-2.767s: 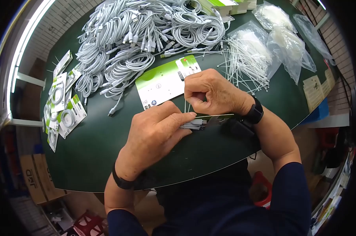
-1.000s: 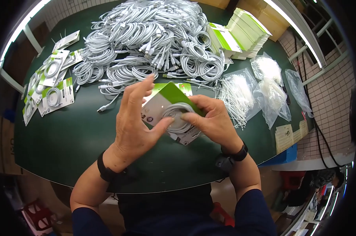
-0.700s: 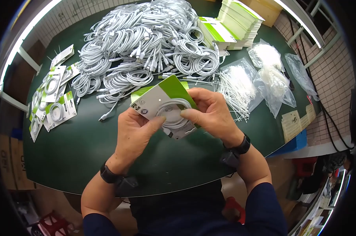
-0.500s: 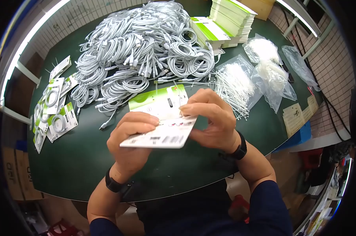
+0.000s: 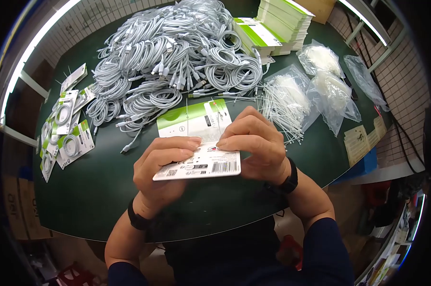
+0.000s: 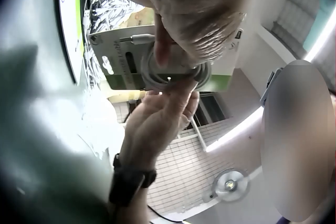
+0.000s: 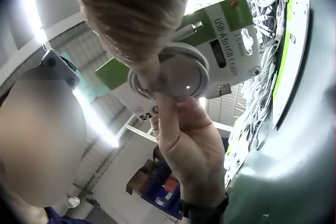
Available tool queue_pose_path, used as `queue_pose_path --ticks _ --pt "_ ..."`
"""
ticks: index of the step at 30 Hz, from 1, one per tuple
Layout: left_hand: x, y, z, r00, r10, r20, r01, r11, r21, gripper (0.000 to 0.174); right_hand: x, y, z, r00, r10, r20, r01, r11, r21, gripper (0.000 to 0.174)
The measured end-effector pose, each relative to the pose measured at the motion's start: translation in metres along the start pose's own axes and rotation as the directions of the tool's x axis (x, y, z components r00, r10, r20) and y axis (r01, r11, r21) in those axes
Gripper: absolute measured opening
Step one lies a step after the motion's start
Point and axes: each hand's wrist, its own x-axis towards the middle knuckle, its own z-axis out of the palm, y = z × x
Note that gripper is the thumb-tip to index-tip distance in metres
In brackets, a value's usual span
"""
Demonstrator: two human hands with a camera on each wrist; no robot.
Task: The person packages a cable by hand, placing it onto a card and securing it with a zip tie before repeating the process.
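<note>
Both hands hold a printed packaging card (image 5: pixel 199 167) above the table, its barcode side facing up in the head view. A coiled USB cable (image 7: pixel 203 66) lies against its other face, seen in both wrist views. My left hand (image 5: pixel 160 159) grips the card's left part, fingers on the printed back and thumb on the coil side. At the right part, my right hand (image 5: pixel 258 143) pinches it likewise, fingertips near the left hand's. Two thin white cable tie ends (image 5: pixel 187 119) stand up from the card's back. Behind it, another green and white card (image 5: pixel 170 123) lies flat.
A large heap of coiled cables (image 5: pixel 163 52) covers the back of the table. Stacked cards (image 5: pixel 284 26) stand at the back right. Loose white cable ties (image 5: pixel 284 107) and plastic bags (image 5: pixel 332 95) lie right. Several carded cables (image 5: pixel 72 143) lie left.
The coil side faced up about a second ago; the card is now turned with its printed back up. The left hand, lifted with fingers spread then, now grips the card too.
</note>
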Motion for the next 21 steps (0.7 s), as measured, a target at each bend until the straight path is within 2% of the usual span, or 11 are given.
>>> queue_pose_path --ticks 2,3,4,5,7,8,11,13,20,21 --pt "-0.004 0.003 0.000 0.999 -0.033 0.013 0.034 0.999 -0.026 0.030 0.001 -0.002 -0.001 0.988 0.145 0.045 -0.149 0.984 0.095 0.041" --pt "-0.007 0.009 0.001 0.967 -0.254 -0.009 0.250 0.957 -0.150 0.032 0.000 -0.003 -0.002 0.974 0.215 0.073 -0.224 0.965 0.137 0.038" --pt "-0.009 0.015 0.002 0.887 -0.461 -0.004 0.443 0.854 -0.275 0.034 -0.002 -0.001 -0.002 0.973 0.215 0.082 -0.225 0.964 0.142 0.038" --pt "-0.010 0.019 0.003 0.767 -0.641 0.028 0.598 0.698 -0.393 0.036 -0.007 0.002 -0.001 0.941 0.314 0.124 -0.333 0.921 0.202 0.036" --pt "-0.006 0.018 0.002 0.737 -0.674 0.047 0.626 0.655 -0.423 0.037 -0.013 0.007 0.001 0.843 0.488 0.226 -0.537 0.788 0.301 0.032" --pt "-0.003 0.017 0.001 0.708 -0.703 0.075 0.653 0.610 -0.449 0.039 -0.012 0.007 0.003 0.843 0.484 0.236 -0.537 0.788 0.302 0.032" --pt "0.003 0.014 -0.001 0.662 -0.741 0.116 0.684 0.533 -0.499 0.040 -0.011 0.005 0.005 0.711 0.622 0.328 -0.703 0.622 0.345 0.027" --pt "0.003 0.014 -0.001 0.631 -0.756 0.172 0.705 0.466 -0.535 0.038 -0.012 0.004 0.006 0.691 0.636 0.344 -0.723 0.604 0.336 0.027" --pt "0.003 0.010 -0.001 0.608 -0.774 0.178 0.728 0.454 -0.514 0.037 -0.005 0.006 -0.002 0.594 0.697 0.401 -0.801 0.558 0.216 0.026" --pt "0.003 0.009 0.000 0.605 -0.776 0.177 0.731 0.454 -0.509 0.037 -0.001 0.010 -0.007 0.584 0.731 0.354 -0.811 0.506 0.294 0.023"
